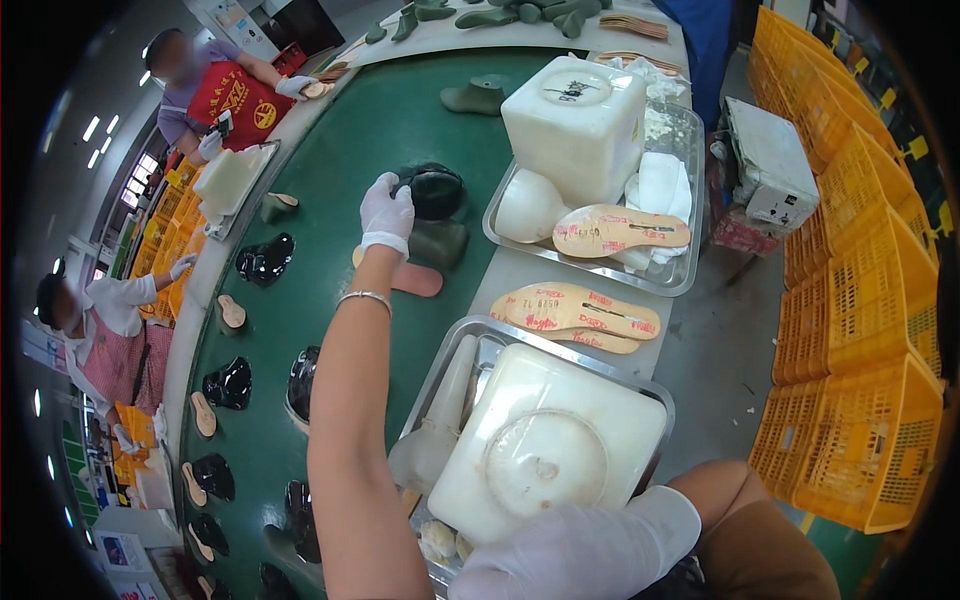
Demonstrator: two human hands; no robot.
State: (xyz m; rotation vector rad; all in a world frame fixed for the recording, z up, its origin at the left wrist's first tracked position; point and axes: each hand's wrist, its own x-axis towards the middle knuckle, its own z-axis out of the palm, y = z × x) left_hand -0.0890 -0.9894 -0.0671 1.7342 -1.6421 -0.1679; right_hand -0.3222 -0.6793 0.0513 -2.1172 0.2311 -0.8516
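Gloved left hand (386, 210) reaching out to a black shoe upper on its last (432, 190), over the green conveyor belt (330, 160).

Left fingers curled against the near-left edge of the black shoe upper, touching it; full grip not clear from this angle. Just nearer than that upper, a pinkish insole (412, 278) lying flat on the belt, partly hidden behind the left wrist. To the right of the upper, a metal tray (676, 280) holding a white plastic jug (580, 120) and a tan insole board (620, 230). Nearer than the upper and to its right, two more tan insole boards (580, 315) stacked on the pale surface (520, 275). Gloved right hand (575, 555) low at the bottom edge, well apart from the upper, resting closed beside a second white jug (545, 450) in a near tray (440, 360); whether gripping anything cannot be told.
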